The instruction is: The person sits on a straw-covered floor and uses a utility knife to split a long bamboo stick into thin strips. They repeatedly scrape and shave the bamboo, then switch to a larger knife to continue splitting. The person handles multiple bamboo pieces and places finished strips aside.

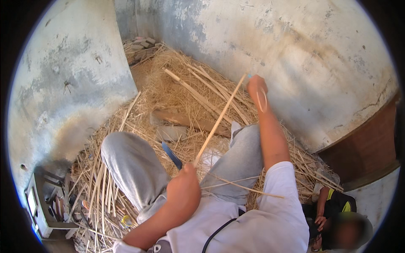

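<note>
Seated on a straw-covered floor (pixel 177 92), knees in grey trousers (pixel 135 164) raised at centre frame. Left hand (pixel 183 192) at lower centre, fingers closed around the near end of a long thin cane strip (pixel 219 120) and, as far as visible, around the handle of a blue-bladed knife (pixel 171 155); blade projecting up and left from the fist, between the knees. Right hand (pixel 257 88) at upper centre right, arm stretched out, fingers closed on the far end of the same strip; thin bangle around the wrist. Strip running taut and diagonal from lower centre up to the upper right hand, above the legs, clear of the straw. Second, finer sliver (pixel 244 187) lying across the right thigh, pointing toward the lower right. Several thicker cane lengths (pixel 202 95) lying loose on the straw beyond the knees, near a flat wooden board (pixel 190 121). Bundle of pale split strips (pixel 101 189) on the floor left of the left knee. Small wooden stool or crate (pixel 40 206) at lower left against a stained plaster wall (pixel 67 84). Second person (pixel 337 219) at lower right edge, dark garment with yellow trim, hands together; well apart from the strip. Brown wooden door frame (pixel 367 147) at right.
</note>
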A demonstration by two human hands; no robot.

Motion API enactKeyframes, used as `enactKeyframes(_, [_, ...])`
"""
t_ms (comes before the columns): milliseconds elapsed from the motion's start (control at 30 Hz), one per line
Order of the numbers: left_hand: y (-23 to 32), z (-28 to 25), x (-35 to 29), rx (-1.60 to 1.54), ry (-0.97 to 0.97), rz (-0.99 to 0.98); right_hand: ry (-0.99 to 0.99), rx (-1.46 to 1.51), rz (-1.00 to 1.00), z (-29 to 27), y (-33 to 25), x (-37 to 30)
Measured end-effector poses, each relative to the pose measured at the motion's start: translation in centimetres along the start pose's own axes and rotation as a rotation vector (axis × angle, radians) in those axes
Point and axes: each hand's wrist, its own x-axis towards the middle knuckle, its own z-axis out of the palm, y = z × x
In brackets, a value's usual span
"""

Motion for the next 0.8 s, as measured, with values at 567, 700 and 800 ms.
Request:
enactKeyframes(567, [1.2, -1.2, 4.2, -0.067, 0.213, 0.103, 0.131, 0.156, -0.333, -2.7, -5.5, -16.7])
enactKeyframes(700, [1.9, -1.5, 4.8, -0.092, 0.189, 0.081, 0.098, 0.093, -0.295, -3.2, -6.4, -15.7])
enactKeyframes(800, [2.0, -1.3, 5.2, -0.083, 0.238, 0.075, 0.243, 0.075, -0.38, -2.7, -6.7, -14.8])
